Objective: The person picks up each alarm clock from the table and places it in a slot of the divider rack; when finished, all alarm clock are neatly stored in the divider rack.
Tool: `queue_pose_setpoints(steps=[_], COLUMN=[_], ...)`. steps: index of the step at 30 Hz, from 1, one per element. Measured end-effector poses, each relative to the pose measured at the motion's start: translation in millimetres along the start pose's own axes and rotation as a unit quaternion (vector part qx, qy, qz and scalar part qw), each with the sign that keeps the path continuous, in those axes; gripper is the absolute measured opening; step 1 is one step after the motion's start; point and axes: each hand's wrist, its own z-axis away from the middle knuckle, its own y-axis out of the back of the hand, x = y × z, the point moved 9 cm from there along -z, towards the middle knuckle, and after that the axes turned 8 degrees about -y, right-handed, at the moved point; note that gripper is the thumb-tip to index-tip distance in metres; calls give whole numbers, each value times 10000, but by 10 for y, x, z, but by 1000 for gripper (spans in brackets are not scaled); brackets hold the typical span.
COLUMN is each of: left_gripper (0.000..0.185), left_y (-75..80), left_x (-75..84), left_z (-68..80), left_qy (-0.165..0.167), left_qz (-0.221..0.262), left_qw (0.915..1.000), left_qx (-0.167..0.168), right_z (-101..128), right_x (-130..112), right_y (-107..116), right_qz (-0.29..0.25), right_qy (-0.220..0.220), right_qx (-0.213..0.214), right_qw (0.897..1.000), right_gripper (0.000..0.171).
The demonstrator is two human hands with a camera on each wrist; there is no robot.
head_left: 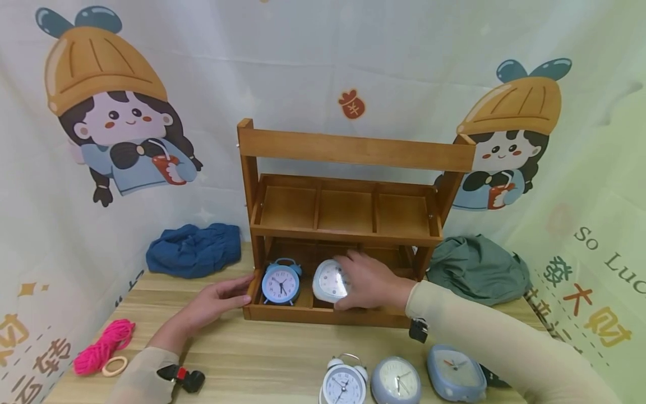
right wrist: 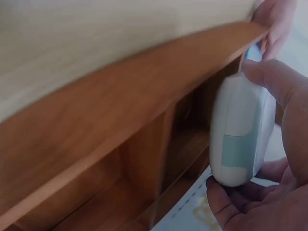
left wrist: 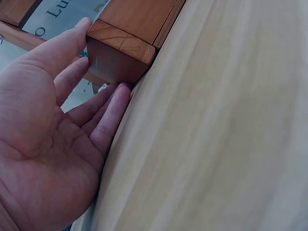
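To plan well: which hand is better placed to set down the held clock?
Probably the right hand: it grips the clock at the lower tier; the left hand touches one end of the wooden shelf.

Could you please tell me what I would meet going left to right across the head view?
Pink yarn bundle → left hand → blue twin-bell alarm clock → held white clock → gray round clock → blue-gray rounded-square clock.

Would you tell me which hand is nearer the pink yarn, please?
Left. The left hand is right of the pink yarn, touching the wooden shelf; the right hand is farther right, gripping a rounded white clock.
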Motion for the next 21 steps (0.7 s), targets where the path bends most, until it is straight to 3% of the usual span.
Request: queue_pose_setpoints(steps=[7, 21], left_gripper=[68, 68], left_y=[-5, 1], left_x=[-3, -11], left_z=[10, 4], left_qy=[-7, 6], left_qz=[-52, -1], left_qw=[10000, 10000], left_qx=[14, 20], right_z=[-103, -213], right_x=[154, 198], right_y=[-87, -285], right_qz=[390, 340], right_qy=[118, 602], right_qx=[-114, -451], right_qw=[9991, 9966], right_gripper=[101, 92])
